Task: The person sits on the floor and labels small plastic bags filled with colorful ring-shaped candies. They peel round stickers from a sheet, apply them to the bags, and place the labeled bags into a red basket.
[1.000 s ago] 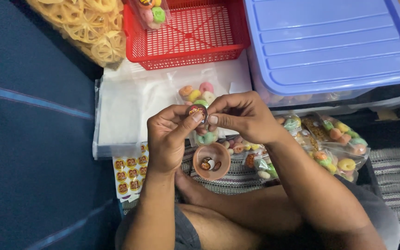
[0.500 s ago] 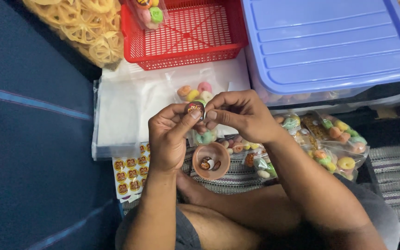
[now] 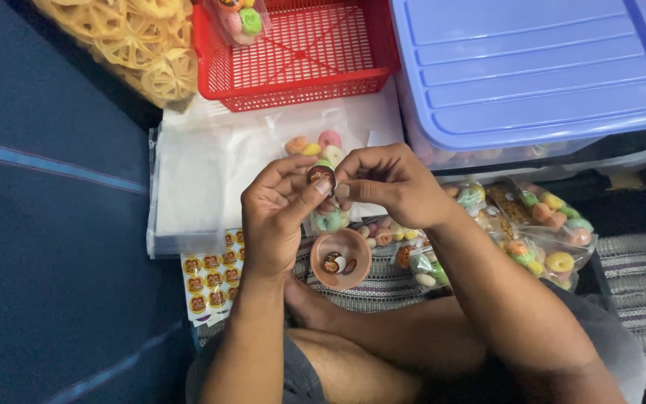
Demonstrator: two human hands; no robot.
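left hand [image 3: 274, 213] + right hand [image 3: 390, 183] | both pinching round sticker [image 3: 321, 175] | between fingertips, above small bowl [image 3: 340, 258]

- I can't read the design on the small round sticker [image 3: 321, 174]; the fingertips of my left hand [image 3: 277, 217] and right hand [image 3: 390, 183] cover its edges.
- The blue-lidded bin [image 3: 532, 75] and the red basket [image 3: 300, 56] run off the top edge.
- The clear packet [image 3: 237, 19] in the basket is cropped.
- What lies in the small brown cup [image 3: 340, 258] is too small to tell.
- My right hand hides part of the sweet packets [image 3: 540, 224].
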